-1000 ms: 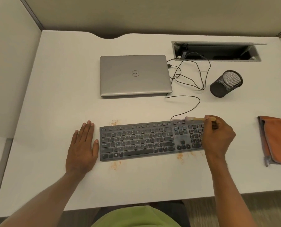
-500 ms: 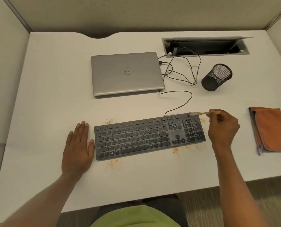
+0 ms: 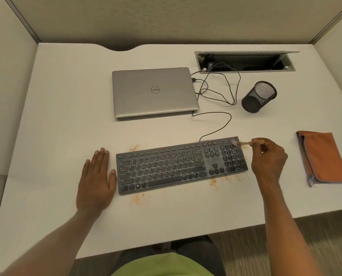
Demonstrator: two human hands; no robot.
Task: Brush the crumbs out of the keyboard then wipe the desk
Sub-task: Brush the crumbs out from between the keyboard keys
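Dark keyboard [image 3: 181, 165] lay near the front edge of the white bench [image 3: 66, 100], left hand [image 3: 96, 180] spread flat just beside its left end, right hand [image 3: 268, 158] pinched a small brush [image 3: 243, 143] at its back right corner, orange crumbs [image 3: 214, 183] scattered around it, orange cloth [image 3: 323, 156] waited by the right edge.
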